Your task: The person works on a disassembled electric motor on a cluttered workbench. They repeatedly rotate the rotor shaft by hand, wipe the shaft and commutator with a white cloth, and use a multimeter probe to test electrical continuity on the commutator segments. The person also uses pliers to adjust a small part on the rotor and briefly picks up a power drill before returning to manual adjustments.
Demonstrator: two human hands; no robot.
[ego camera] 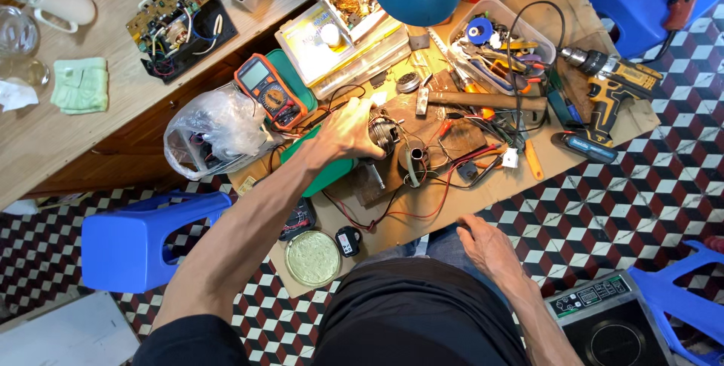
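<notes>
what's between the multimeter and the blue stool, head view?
A crumpled clear plastic bag with small items inside lies between the orange multimeter and the blue stool, at the cardboard's left edge, as the head view shows.

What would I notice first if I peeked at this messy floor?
First, the person's left hand gripping a small metal motor part in the middle of a cardboard sheet strewn with wires. To the right lies a yellow cordless drill; to the left stands an orange multimeter. The right hand rests on the person's knee.
</notes>
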